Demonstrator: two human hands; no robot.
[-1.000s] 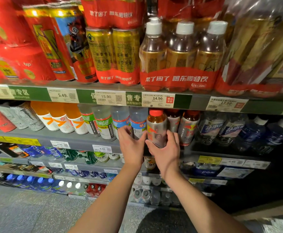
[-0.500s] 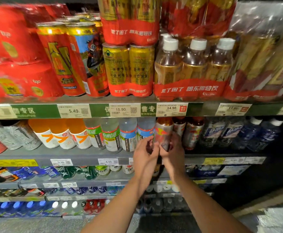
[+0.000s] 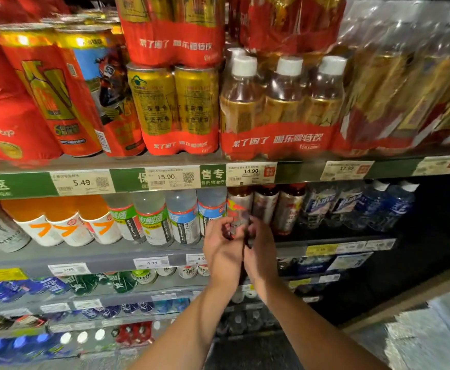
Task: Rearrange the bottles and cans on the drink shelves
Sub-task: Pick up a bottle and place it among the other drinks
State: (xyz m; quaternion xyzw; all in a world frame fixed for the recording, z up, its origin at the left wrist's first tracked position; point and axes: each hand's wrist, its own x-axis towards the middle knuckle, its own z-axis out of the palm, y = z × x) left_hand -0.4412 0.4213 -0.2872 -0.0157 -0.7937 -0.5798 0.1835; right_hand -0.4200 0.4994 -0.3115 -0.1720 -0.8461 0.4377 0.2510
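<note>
An amber drink bottle with a red and silver label [image 3: 238, 209] stands at the front of the second shelf [image 3: 106, 256], its cap hidden behind the price rail above. My left hand [image 3: 222, 243] and my right hand [image 3: 260, 245] meet at its lower part, fingers curled around the base from both sides. Two matching bottles [image 3: 277, 209] stand just to its right. Clear electrolyte bottles with green and blue labels [image 3: 165, 220] line up to its left.
The top shelf holds red and gold cans [image 3: 58, 89], wrapped gold can packs [image 3: 175, 108] and a wrapped pack of white-capped bottles [image 3: 282, 102]. Orange-topped bottles [image 3: 66, 222] stand left, blue water bottles [image 3: 379, 206] right. Lower shelves carry more drinks. Price tags [image 3: 250, 173] line the rails.
The bottle has gone from out in front of the shelf back into the row, under the upper rail. Both hands followed it in and slid down to its base. The view tilted upward.
</note>
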